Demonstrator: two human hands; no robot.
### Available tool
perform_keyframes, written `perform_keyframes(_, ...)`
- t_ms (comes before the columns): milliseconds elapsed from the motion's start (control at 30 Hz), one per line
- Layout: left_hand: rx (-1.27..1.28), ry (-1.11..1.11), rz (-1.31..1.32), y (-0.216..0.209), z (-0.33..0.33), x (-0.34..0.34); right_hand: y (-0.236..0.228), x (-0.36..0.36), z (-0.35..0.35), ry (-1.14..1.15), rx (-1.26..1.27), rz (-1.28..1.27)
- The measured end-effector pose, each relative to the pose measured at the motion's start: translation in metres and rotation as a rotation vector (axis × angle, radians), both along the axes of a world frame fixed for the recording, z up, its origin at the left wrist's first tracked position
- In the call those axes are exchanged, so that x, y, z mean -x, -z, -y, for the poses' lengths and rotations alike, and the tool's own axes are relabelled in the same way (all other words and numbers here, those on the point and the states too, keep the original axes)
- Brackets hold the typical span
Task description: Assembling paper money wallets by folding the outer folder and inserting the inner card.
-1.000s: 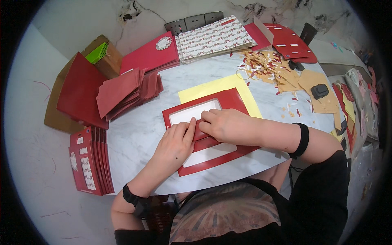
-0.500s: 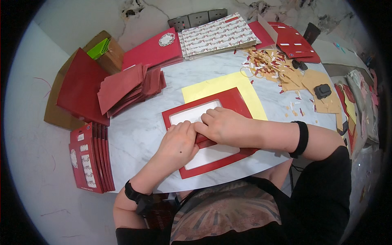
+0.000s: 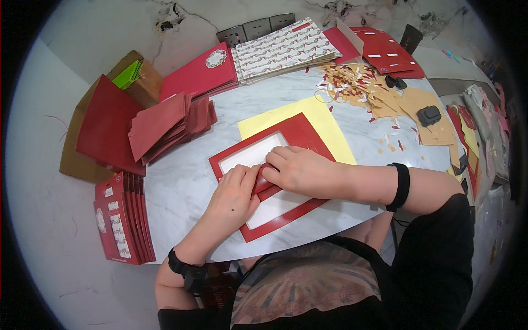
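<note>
A red card sheet (image 3: pixel 297 127) with two window openings showing white lies at a slant on the table in front of me. Part of it rests over a yellow sheet (image 3: pixel 330 129). Between the windows a glossy red flap of card (image 3: pixel 262 180) bulges up, pinched between my hands. My left hand (image 3: pixel 235 192) has its fingers closed on the flap's left side. From the right, my right hand (image 3: pixel 300 171) presses its curled fingers and thumb against the same flap. My fingertips partly hide the flap, and its lower attachment cannot be made out.
Red card pieces (image 3: pixel 159 124) and standing printed red folders (image 3: pixel 124 220) are at the left, beside an open brown box (image 3: pixel 82 148). Patterned sheets (image 3: pixel 286 49) lie at the back. Paper scraps (image 3: pixel 355 82) and a small black object (image 3: pixel 429 116) are at the right.
The red flap between my hands now stands up more and shows more of its glossy face. My hands have stayed close together on it; the whole view has shifted slightly.
</note>
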State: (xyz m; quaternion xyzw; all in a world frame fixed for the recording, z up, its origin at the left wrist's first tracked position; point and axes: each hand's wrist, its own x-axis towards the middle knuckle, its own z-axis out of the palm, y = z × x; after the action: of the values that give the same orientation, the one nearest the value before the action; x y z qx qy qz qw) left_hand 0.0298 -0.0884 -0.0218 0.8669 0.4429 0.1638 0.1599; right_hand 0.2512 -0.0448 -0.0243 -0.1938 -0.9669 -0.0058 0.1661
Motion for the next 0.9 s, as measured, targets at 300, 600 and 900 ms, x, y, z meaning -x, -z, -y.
perform_keyframes(300, -0.103, 0.040, 0.047, 0.006, -0.002, 0.001, -0.006, 0.010, 0.000, 0.027, -0.128, 0.104)
perform_keyframes(600, -0.130, -0.054, 0.030, 0.005, 0.005, -0.002, -0.004, 0.009, -0.003, -0.003, -0.086, 0.148)
perform_keyframes(900, -0.302, 0.130, -0.172, 0.017, 0.008, 0.007, 0.002, 0.006, 0.005, 0.037, 0.084, 0.119)
